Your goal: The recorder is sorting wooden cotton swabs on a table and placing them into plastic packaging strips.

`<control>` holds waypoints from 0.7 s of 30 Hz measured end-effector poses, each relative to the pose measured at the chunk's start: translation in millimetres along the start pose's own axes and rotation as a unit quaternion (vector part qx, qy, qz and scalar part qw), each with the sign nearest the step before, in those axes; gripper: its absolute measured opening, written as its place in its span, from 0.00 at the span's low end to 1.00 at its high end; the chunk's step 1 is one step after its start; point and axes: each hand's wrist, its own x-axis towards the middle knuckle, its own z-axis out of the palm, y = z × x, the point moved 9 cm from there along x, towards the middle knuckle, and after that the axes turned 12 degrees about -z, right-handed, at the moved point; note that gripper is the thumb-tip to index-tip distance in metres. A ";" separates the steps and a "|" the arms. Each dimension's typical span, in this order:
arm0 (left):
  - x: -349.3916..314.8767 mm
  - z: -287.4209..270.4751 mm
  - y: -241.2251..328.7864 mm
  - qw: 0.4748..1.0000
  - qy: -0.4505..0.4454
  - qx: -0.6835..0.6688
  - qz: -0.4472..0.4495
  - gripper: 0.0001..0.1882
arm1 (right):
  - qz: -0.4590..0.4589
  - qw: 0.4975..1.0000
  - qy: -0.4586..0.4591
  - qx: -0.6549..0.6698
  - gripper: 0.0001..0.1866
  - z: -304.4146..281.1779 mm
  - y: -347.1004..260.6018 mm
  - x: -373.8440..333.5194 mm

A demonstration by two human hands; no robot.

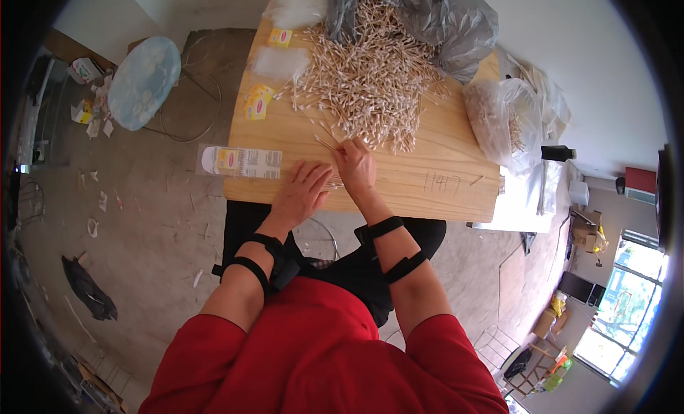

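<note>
A large heap of cotton swabs [370, 79] with wooden sticks and white tips covers the far middle of the wooden table [434, 168]. At the heap's near edge, my right hand [358, 170] is closed, thumb and fingertips pinching a cotton swab [325, 143] that points to the left. My left hand [302, 195] lies at the near table edge with its fingers stretched out, palm down. A few swabs [334, 184] show beside its fingers; what lies under the palm is hidden. Left of it rests a flat printed clear package [246, 162] with a yellow label.
Yellow cards [258, 102], a small yellow packet [280, 37] and clear plastic bags [280, 62] lie along the table's left side. A grey plastic bag [463, 29] borders the heap; a clear bag of swabs [502, 118] sits right. A round stool [144, 83] stands left, litter around it.
</note>
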 end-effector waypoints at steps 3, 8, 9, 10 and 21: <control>-1.2 0.4 -1.2 1.000 -0.007 0.029 -0.001 0.29 | -0.009 1.000 0.000 0.004 0.07 -8.0 1.4 -8.7; -0.7 -4.0 -1.5 1.000 0.000 0.012 -0.020 0.31 | -0.034 0.999 -0.025 0.015 0.07 -11.6 2.8 -24.9; -1.3 -4.5 -2.6 0.999 0.001 0.041 -0.030 0.32 | -0.035 0.998 -0.037 0.031 0.08 -11.9 -1.7 -24.3; -1.0 -5.6 -3.7 0.999 0.000 0.044 -0.032 0.32 | -0.037 0.997 -0.049 0.048 0.08 -11.2 -6.5 -22.5; 1.4 6.2 -3.5 0.998 -0.039 0.053 -0.016 0.32 | 0.014 0.997 -0.004 -0.080 0.07 9.7 5.8 25.1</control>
